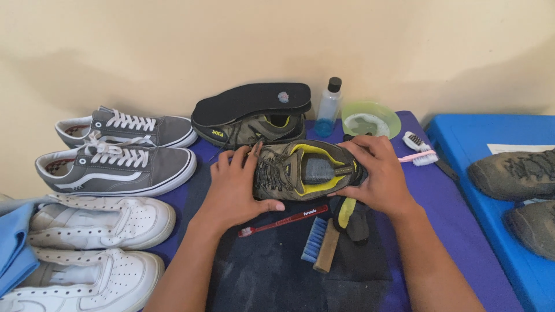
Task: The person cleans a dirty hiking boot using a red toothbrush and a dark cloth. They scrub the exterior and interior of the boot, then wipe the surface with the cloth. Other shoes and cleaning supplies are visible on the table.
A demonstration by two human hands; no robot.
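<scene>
Landmark: olive shoe (300,170) with yellow lining, lying on a dark cloth (272,266) spread over a purple mat (451,231).
Left hand (237,188): cupped around the toe and laces of the olive shoe, fingers together on the upper, thumb along the sole edge.
Right hand (376,173): wrapped around the heel of the olive shoe, fingers curled over the collar.
Shoe interior: a grey insert shows inside the opening; its nature cannot be told.
Behind the olive shoe: second olive shoe (251,130) with a black insole (251,101) laid across its top.
Behind and right of the olive shoe: clear bottle (328,110) with black cap and blue liquid, next to a green bowl (371,119); a small pink-handled brush (419,149) just beside the right hand.
In front of the olive shoe: red toothbrush (283,221), a wooden brush with blue bristles (321,242), and another black and yellow insole (352,218) partly under the right wrist.
Left of the olive shoe: pair of grey sneakers (124,159) with white laces; nearer the person, pair of white sneakers (95,248); a blue cloth (14,245) at the frame edge.
Right of the olive shoe: blue board (491,138), off the mat, bearing two worn grey shoes (517,173).
</scene>
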